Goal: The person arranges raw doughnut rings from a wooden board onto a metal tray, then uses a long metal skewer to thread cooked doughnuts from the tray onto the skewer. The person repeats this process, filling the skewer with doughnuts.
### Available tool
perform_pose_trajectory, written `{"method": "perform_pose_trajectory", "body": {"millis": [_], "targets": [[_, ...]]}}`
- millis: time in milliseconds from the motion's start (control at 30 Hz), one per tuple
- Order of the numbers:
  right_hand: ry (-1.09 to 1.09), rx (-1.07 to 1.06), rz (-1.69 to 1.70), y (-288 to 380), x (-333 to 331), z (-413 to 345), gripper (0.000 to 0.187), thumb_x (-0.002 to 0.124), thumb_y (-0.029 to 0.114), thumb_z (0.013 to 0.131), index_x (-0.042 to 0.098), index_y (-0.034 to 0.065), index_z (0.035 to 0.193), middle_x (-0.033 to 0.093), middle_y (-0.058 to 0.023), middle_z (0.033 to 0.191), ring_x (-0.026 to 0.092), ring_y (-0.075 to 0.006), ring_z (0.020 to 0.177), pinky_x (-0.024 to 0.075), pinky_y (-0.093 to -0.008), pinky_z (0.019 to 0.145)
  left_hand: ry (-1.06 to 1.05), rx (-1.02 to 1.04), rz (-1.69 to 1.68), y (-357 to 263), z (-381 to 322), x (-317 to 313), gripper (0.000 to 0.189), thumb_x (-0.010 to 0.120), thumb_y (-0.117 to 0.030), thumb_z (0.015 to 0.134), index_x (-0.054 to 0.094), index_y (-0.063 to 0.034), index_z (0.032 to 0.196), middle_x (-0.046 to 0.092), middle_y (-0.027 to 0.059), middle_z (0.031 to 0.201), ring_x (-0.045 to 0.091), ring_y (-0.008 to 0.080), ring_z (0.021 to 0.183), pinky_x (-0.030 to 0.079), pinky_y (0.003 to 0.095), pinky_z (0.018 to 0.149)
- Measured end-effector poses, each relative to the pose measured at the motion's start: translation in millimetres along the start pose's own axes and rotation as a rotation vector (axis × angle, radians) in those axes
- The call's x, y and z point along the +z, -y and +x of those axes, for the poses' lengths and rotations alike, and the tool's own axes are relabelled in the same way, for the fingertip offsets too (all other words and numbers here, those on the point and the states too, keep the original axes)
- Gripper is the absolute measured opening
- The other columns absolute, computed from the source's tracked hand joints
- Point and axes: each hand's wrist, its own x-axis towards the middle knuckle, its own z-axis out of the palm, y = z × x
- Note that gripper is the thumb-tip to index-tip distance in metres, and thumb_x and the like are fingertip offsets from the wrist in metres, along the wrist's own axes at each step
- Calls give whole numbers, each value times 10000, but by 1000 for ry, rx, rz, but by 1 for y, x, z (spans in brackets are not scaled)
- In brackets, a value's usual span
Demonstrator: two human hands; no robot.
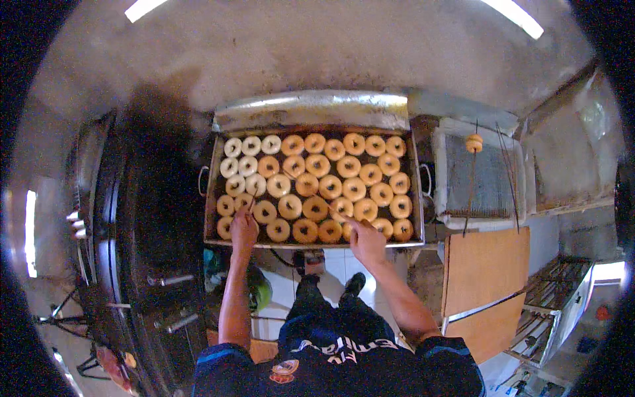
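Rows of ring doughnuts (317,165) float in a wide metal fryer pan (419,218); several at the upper left are pale, the others golden. My left hand (244,229), over the pan's lower left, holds a thin stick (255,194) whose tip is at a pale doughnut (255,184). At the lower right, my right hand (366,238) grips another thin stick (337,211), pointing up and left over the doughnuts. Its far tip is hard to make out among them.
Right of the pan stands a pale-rimmed tray with a wire rack (478,188); a stick with doughnuts (474,143) on it and other thin rods lie across it. Wooden boards (486,273) are below it. A dark oven-like cabinet (163,238) stands at left. The pan has side handles (202,180).
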Motion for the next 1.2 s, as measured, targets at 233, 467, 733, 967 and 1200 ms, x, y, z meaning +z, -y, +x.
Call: {"method": "perform_pose_trajectory", "body": {"millis": [233, 467, 733, 967, 1200], "targets": [[-41, -5, -22, 50, 69, 147, 439, 602, 123, 899, 712, 251, 1304, 741, -164, 1074, 730, -369, 877, 593, -485, 745, 46, 65, 168, 33, 272, 91, 324, 563, -187, 996, 672, 19, 1221, 701, 291, 1094, 686, 436, 1039, 542, 544, 939], [130, 157, -48, 125, 14, 124, 488, 605, 122, 911, 662, 281, 1369, 733, -173, 1065, 728, -359, 894, 591, -498, 770, 60, 55, -53, 62, 265, 82, 234, 566, -157, 983, 643, 24, 1110, 692, 292, 1019, 679, 482, 975, 544, 578, 847], [67, 116, -179, 158, 50, 151, 471, 620, 128, 893, 685, 289, 1331, 734, -143, 879, 730, -332, 785, 584, -490, 691, 264, -49, -44, 79, 254, 69, 249, 577, -112, 976, 650, 55, 1146, 701, 264, 940, 691, 475, 892, 577, 549, 789], [101, -46, -196, 141, 58, 98, 429, 653, 152, 883, 712, 262, 1294, 747, -148, 869, 731, -351, 762, 589, -495, 666, 165, 32, -60, 131, 192, 53, 281, 603, -98, 953, 640, 62, 1181, 690, 294, 1024, 675, 498, 936, 556, 544, 835], [108, -9, -209, 122, 3, 35, 423, 639, 162, 904, 709, 275, 1305, 751, -150, 890, 734, -351, 783, 591, -501, 683, 148, 113, -17, 126, 120, 35, 315, 596, -105, 951, 625, 71, 1211, 685, 312, 996, 668, 513, 953, 544, 570, 845]]}}
